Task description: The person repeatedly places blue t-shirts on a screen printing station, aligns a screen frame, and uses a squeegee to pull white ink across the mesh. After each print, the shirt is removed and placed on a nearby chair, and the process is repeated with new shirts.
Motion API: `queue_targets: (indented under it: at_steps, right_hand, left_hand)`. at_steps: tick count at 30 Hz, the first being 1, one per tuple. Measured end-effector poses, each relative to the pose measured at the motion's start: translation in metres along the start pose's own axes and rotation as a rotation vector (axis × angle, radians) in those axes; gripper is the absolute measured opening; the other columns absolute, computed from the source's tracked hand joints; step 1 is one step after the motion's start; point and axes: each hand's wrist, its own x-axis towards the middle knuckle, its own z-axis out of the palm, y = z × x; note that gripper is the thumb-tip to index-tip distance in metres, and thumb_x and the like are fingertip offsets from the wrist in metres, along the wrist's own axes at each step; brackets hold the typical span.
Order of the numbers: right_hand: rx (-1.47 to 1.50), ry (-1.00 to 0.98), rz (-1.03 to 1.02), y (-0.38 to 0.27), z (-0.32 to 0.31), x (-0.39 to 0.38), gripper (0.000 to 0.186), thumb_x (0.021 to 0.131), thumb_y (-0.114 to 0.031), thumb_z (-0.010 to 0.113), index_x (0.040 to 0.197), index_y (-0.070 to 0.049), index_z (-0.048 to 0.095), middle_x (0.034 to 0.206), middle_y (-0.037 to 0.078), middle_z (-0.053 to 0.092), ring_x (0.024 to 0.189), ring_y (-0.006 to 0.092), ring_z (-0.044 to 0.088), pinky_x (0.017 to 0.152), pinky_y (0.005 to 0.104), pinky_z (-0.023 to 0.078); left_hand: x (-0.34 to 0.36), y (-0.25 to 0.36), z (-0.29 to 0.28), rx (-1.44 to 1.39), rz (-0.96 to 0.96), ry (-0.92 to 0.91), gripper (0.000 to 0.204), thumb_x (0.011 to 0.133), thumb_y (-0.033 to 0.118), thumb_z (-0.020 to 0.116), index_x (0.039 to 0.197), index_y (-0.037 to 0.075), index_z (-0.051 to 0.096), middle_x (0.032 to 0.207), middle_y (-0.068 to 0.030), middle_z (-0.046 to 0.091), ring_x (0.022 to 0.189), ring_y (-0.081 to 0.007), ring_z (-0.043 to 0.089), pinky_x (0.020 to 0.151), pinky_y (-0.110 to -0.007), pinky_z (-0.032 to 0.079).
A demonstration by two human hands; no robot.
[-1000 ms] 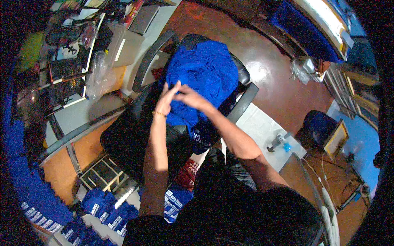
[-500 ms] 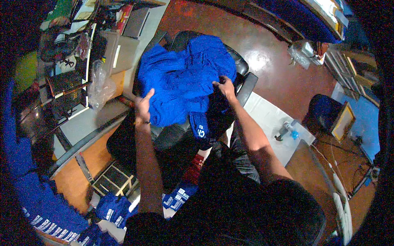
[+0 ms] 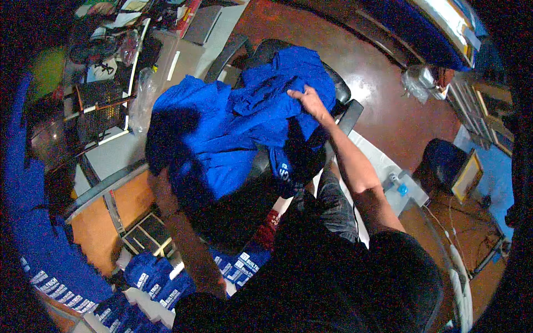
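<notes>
Along the lower left edge, stacks of blue printed cloth (image 3: 61,291) lay in overlapping rows, white lettering outward. Above them stood a cluttered rack (image 3: 102,102), with a clear plastic bag (image 3: 145,94) hanging just beside it. Left hand (image 3: 162,186): in deep shadow at the lower left border of the blue cloth; fingers lost in the dark, so could not tell whether they gripped it. Blue cloth (image 3: 222,133): spread wide and wrinkled, its right part bunched over the black chair (image 3: 351,114), its left part reaching out past the seat. Below its middle, a dark cloth piece with white letters (image 3: 281,169) hung near the person's lap. Right hand (image 3: 311,102): on the upper right of the blue cloth, thumb and fingertips pinched on a fold. Farther right, a pale board (image 3: 416,194) bore a small light-blue object (image 3: 402,189); beyond it leaned a wood-edged frame (image 3: 467,175).
</notes>
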Motion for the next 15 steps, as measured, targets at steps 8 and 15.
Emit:
queue_targets:
  at_steps: [8, 15]
  right_hand:
    - [0.622, -0.237, 0.164, -0.081, -0.087, -0.043, 0.097, 0.096, -0.072, 0.053, 0.163, -0.006, 0.031, 0.161, 0.015, 0.044, 0.141, 0.0306, 0.050, 0.120, 0.0467, 0.038]
    - [0.593, -0.160, 0.566, 0.021, -0.038, -0.069, 0.111, 0.086, -0.089, 0.048, 0.162, -0.009, 0.033, 0.159, 0.015, 0.047, 0.141, 0.0350, 0.050, 0.119, 0.0541, 0.038]
  left_hand:
    - [0.007, -0.076, -0.121, 0.016, -0.043, -0.112, 0.050, 0.102, 0.033, 0.058, 0.139, -0.001, 0.061, 0.143, -0.0189, 0.061, 0.130, -0.0333, 0.058, 0.114, -0.043, 0.043]
    - [0.028, -0.176, -0.032, 0.474, 0.115, -0.226, 0.060, 0.105, 0.047, 0.050, 0.137, -0.003, 0.062, 0.150, -0.0224, 0.054, 0.135, -0.0392, 0.053, 0.116, -0.047, 0.041]
